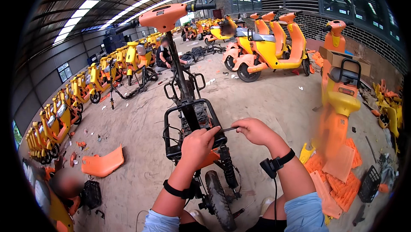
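Note:
A stripped scooter (186,82) stands upright before me, its black metal frame bare below an orange handlebar cover (162,16). Over the right rear corner of its black rack (172,140), my right hand (255,130) pinches a thin dark rod (229,129) between thumb and fingertips. Whether it is a tool or a piece of cable I cannot tell. My left hand (198,146) is closed at the rack's rear edge, its index finger reaching toward the rod's other end; what sits under its fingers is hidden. Below both hands are a shock absorber (229,170) and the wheel (217,195).
Loose orange panels (342,185) and a black crate (369,184) lie on the right. A curved orange panel (103,162) is on the floor to the left. Yellow-orange scooters (274,52) stand in rows around. Another person (164,56) crouches farther back; a blurred person's head (67,182) is at lower left.

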The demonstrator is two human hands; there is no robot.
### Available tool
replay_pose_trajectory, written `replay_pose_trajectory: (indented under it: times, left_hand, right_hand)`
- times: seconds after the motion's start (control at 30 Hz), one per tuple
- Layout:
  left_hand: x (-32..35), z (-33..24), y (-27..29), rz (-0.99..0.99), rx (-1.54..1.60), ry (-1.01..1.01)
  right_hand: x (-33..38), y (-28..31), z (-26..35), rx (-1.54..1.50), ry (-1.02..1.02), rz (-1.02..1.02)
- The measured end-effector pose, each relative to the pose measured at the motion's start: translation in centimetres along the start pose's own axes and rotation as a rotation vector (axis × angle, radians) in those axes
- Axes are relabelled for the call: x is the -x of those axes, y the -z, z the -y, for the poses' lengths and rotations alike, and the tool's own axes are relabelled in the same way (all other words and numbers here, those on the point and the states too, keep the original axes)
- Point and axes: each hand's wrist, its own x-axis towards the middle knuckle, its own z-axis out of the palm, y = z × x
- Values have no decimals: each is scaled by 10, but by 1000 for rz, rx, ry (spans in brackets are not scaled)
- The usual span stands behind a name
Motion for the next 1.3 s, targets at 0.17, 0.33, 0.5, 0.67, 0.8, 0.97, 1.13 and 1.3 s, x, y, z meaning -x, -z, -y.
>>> replay_pose_trajectory:
  times: [0.17,0.33,0.5,0.67,0.8,0.97,1.13,1.3]
  left_hand:
    - [-1,-3,6,-17,-17,-51]
    - [1,-4,5,-39,-11,-36]
    - [2,2,1,-46,9,-50]
    - [-1,0,0,-33,3,-60]
    - [-1,-4,1,-35,1,-53]
    - [-2,-5,0,-56,-10,-63]
    - [-5,-10,-2,-74,26,-81]
    - [3,2,5,-25,19,12]
  right_hand:
    - [-7,-6,-4,111,56,-93]
    - [-13,-3,-3,199,158,-153]
    - [-14,-3,-7,193,191,-124]
    - [-16,-10,-6,241,140,-138]
    - [-15,-20,-1,436,241,-248]
    - [-20,-27,2,504,240,-254]
    - [-9,-18,8,538,168,-199]
    - [-5,-20,41,600,64,-33]
